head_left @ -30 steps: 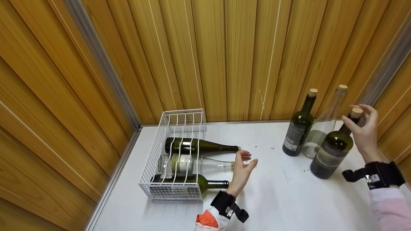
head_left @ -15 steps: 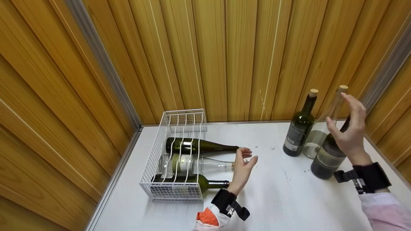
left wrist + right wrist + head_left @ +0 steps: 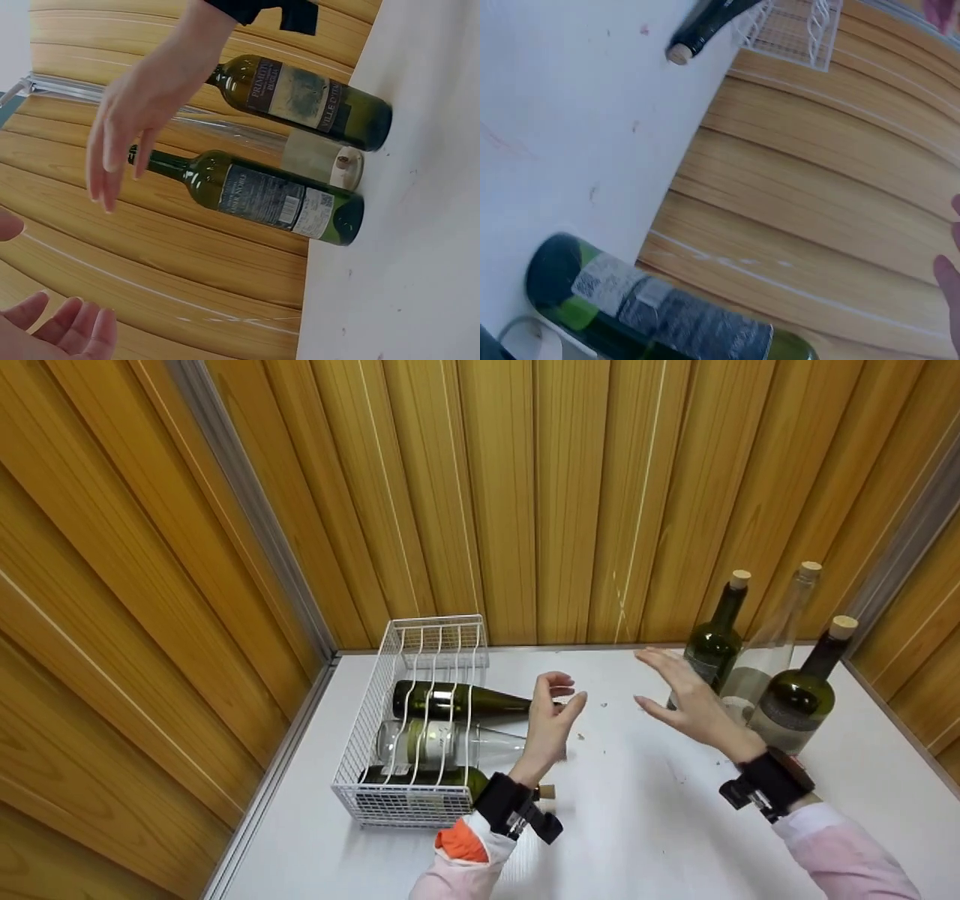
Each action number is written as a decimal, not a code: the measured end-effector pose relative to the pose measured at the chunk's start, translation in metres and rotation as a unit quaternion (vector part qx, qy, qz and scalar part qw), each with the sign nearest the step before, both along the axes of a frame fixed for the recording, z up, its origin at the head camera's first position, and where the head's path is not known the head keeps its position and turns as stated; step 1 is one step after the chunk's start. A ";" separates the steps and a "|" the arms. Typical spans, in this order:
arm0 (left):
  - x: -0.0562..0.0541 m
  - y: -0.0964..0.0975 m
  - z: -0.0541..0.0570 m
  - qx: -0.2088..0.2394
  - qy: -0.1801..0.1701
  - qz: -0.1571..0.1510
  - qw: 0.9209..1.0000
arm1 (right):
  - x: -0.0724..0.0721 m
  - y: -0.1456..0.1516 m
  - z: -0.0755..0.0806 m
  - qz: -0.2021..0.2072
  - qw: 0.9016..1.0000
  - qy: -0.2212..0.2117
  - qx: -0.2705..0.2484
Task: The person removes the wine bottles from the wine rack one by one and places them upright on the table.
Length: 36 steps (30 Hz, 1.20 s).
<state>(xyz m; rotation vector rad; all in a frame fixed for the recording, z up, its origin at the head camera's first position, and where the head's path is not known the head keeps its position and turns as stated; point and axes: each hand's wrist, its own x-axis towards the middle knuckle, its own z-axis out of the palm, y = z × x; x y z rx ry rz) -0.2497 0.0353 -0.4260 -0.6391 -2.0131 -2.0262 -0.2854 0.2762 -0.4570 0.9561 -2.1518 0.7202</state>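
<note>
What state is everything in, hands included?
Left hand: loosely curved, empty.
Right hand: fingers extended, empty.
Wire rack: holding three bottles.
Racked far green bottle: lying down.
Racked clear bottle: lying down.
Racked near green bottle: lying, corked.
Rear green bottle: standing, corked.
Tall clear bottle: standing, corked.
Front green bottle: standing, corked.

The left hand (image 3: pixel 551 727) hides part of the neck of the lying clear bottle (image 3: pixel 501 745); its strap (image 3: pixel 502 802) hides most of the neck of the near lying bottle (image 3: pixel 474 781). The right hand (image 3: pixel 697 709) covers part of the left standing bottle (image 3: pixel 716 645), which the right wrist view crops, its label (image 3: pixel 694 319) blurred. Both sleeves (image 3: pixel 847 844) run off the head view's near edge.
</note>
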 end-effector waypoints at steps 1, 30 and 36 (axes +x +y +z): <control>-0.005 -0.003 0.000 -0.003 0.006 0.001 1.000 | 0.000 -0.003 -0.003 0.001 1.000 -0.020 0.012; -0.103 -0.207 0.042 -0.565 -0.078 0.178 0.802 | 0.002 -0.030 -0.044 -0.009 0.937 -0.330 0.114; -0.104 -0.254 0.027 -0.647 -0.142 0.170 0.730 | 0.001 -0.034 -0.045 -0.013 0.933 -0.342 0.110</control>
